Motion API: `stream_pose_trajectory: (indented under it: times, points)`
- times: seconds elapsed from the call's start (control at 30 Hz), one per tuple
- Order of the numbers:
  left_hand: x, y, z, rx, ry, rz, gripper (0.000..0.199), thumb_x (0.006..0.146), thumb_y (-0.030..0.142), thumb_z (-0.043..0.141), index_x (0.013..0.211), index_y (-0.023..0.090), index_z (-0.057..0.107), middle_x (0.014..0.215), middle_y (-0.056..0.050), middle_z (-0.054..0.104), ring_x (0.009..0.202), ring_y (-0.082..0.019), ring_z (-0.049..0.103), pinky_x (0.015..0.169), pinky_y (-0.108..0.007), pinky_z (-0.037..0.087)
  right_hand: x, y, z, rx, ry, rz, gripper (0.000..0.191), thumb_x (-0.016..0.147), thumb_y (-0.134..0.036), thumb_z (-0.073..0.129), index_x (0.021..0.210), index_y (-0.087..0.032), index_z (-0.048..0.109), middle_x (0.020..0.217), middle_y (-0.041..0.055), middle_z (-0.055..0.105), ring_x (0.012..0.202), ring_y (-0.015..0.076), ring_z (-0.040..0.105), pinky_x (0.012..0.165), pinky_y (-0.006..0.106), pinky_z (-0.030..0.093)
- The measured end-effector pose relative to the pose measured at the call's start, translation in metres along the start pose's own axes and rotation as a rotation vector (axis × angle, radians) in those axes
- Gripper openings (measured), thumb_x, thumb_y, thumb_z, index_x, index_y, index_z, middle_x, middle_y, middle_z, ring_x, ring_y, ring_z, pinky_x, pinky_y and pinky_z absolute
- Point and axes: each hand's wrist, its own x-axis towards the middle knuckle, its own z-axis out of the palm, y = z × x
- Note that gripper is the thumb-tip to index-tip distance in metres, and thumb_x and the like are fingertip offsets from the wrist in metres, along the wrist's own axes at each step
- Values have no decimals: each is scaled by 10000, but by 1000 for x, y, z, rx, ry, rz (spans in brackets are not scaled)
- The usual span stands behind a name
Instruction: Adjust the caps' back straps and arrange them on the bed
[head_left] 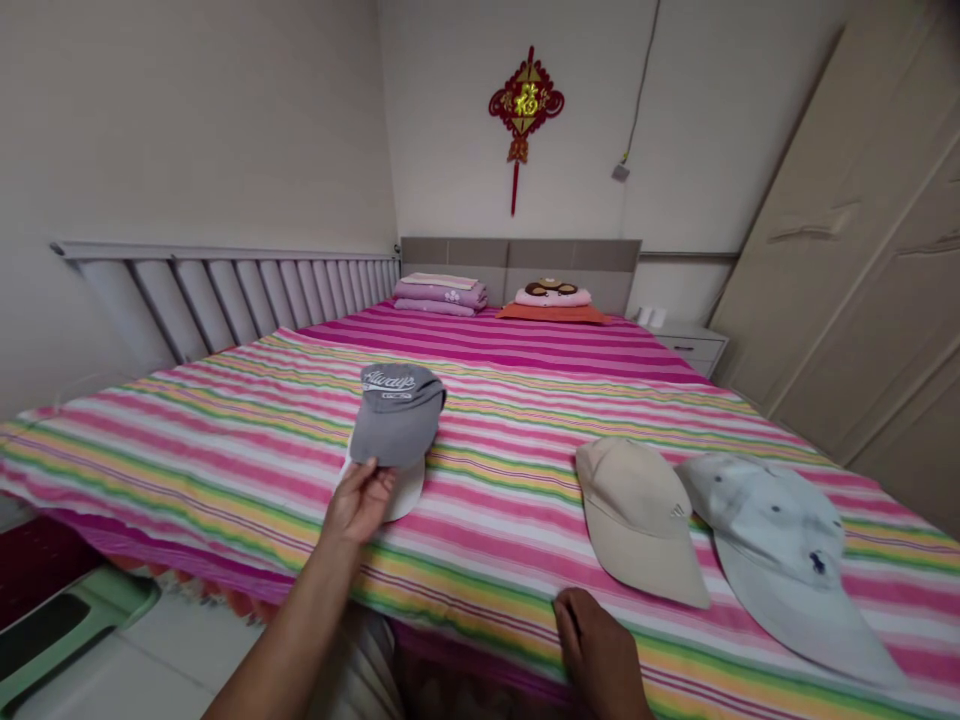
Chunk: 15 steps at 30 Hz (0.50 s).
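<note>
My left hand [361,500] pinches the brim of a grey cap [397,425] with white lettering. Beneath that cap a white cap brim [409,492] shows; the rest of it is mostly hidden. My right hand [596,645] is closed in a loose fist at the bed's near edge, with nothing visible in it. Beyond it and to the right, a beige cap [637,510] lies on the striped sheet. A pale blue-white cap [780,540] with a small dark emblem lies beside the beige one, at the far right.
The bed has a striped sheet [495,545]. Folded purple bedding [441,296] and a pink and orange stack [553,300] lie near the headboard [525,262]. A white nightstand [694,345] stands at right, a green stool [105,605] at lower left.
</note>
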Motion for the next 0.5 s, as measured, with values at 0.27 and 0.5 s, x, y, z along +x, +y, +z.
stream_pose_trajectory:
  times: [0.27, 0.5]
  points:
    - [-86, -102, -46, -130, -368, -482, 503, 593, -13, 569, 1029, 237, 596, 839, -6, 705, 816, -160, 637, 757, -258, 500, 51, -52, -38, 1540, -475, 395, 530, 783, -617, 344, 878, -161, 598, 841, 96, 661, 821, 212, 605, 753, 349, 439]
    - [-117, -128, -86, -121, -496, -694, 287, 623, 87, 612, 876, 212, 665, 938, -8, 688, 889, -169, 614, 776, -257, 452, 82, -69, -48, 1955, -315, 569, 149, 649, -292, 571, 765, -221, 633, 757, 16, 716, 881, 243, 626, 860, 428, 420]
